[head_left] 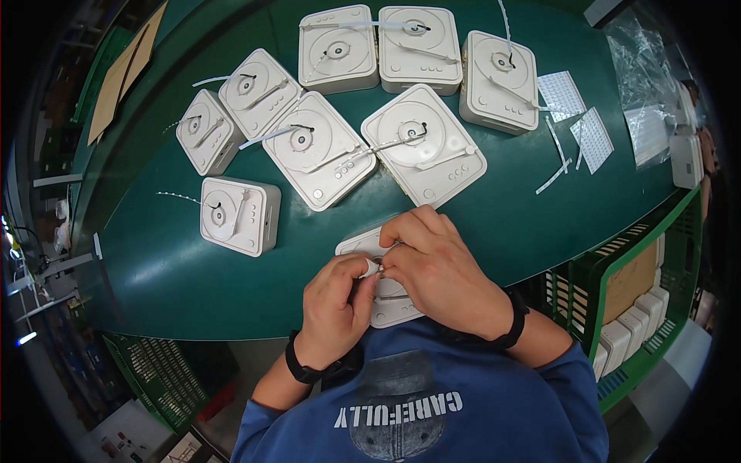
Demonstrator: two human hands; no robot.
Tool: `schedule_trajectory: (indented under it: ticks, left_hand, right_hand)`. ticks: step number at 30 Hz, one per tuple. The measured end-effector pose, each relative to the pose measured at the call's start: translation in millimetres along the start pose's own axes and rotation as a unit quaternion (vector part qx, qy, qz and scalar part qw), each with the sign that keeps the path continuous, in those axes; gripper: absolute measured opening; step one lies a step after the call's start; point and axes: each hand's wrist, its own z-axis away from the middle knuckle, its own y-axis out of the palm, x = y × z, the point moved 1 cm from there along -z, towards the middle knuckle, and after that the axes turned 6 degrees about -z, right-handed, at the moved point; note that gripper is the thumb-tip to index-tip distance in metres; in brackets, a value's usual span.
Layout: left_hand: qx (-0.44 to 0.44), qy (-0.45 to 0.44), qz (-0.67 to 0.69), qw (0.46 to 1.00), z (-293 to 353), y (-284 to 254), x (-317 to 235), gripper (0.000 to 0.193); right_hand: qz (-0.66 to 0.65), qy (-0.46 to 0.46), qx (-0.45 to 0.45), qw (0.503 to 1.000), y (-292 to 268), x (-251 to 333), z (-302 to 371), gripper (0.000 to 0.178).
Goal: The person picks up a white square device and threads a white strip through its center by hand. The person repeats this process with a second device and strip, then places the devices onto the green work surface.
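At the near edge of the table, a white box shaped like a small record player (396,310) lies under both my hands, partly hidden by them. My left hand (337,297) is closed, thumb and index finger pinched near the middle of its round platter. A small white piece (370,268) shows at those fingertips; its kind is unclear. Across from it, my right hand (444,266) is closed too, its fingertips pinched together and meeting the left ones over the disc. What the right fingers hold is too small and covered to name.
Several similar white boxes stand on the green table (324,231), many with thin strips at their centres, such as this nearest one (255,224). Sheets of small labels (594,143), loose strips (553,177) and clear plastic (644,92) lie right. A green crate (594,339) holds more white boxes.
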Motion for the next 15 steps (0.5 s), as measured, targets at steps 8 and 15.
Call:
schedule_trajectory:
  ticks: [8,15]
  left_hand:
    - [0.013,-0.057,-0.002,0.998,-4,0,-2,0.022]
    - [0.007,-0.115,0.037,0.993,-2,2,2,0.021]
  right_hand:
    - [-0.047,-0.013,-0.052,0.997,6,-9,3,0.014]
    - [-0.019,-0.054,-0.085,0.995,10,-11,9,0.017]
